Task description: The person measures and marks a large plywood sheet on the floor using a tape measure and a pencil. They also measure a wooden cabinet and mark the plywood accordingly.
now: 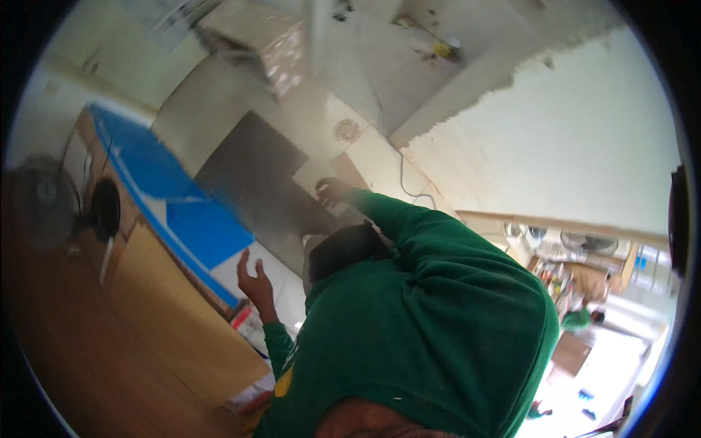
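Observation:
My left hand (255,282) is raised with its fingers apart and nothing in it, by the near corner of a bright blue sheet (204,232). The sheet lies along a long work surface on the left. Farther out, my right hand (334,192) reaches across in front of my body. Its fingers are loosely bent and apart, somewhat blurred, and no object shows in them. Beyond the hands, a dark grey flat panel (255,166) lies on the floor. Green sleeves cover both of my arms.
A brown board (186,317) runs along the left, with a blurred fan (47,197) beside it. A thin cable (403,175) trails over the floor by the wall (555,139). Far right, a person in green (577,319) is near cluttered shelves.

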Demonstrator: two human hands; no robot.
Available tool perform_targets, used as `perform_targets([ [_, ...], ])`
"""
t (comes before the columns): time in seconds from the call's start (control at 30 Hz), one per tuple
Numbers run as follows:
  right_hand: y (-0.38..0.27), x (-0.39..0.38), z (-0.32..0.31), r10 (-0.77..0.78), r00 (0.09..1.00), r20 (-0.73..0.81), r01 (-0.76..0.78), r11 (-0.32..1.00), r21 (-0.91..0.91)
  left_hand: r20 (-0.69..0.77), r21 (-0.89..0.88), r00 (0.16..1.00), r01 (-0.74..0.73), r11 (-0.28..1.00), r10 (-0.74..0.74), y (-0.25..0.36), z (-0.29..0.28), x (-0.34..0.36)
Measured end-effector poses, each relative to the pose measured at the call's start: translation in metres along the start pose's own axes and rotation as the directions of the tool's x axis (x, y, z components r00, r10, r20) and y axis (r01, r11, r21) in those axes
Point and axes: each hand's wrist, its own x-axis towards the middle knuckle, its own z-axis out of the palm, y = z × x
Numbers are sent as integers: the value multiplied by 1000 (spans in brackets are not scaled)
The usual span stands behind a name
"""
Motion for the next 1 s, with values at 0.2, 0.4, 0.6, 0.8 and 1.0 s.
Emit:
perform_targets([
  [0.2,128,-141,-143,22,877,-480,89,974,208,564,16,825,14,1000,-21,1,97,16],
  [0.4,302,-247,-121,236,712,-661,77,910,408,934,193,357,-582,790,35,-20,172,67],
  [0.6,403,-310,-8,548,683,-482,-197,774,602,974,217,204,-720,659,-98,37,257,136],
  [0.8,321,-338,71,836,259,-483,420,353,836,982,164,170,-554,816,-82,133,398,187],
  [1.0,273,-318,107,889,86,-450,757,236,610,975,219,86,-229,948,-204,271,538,160],
])
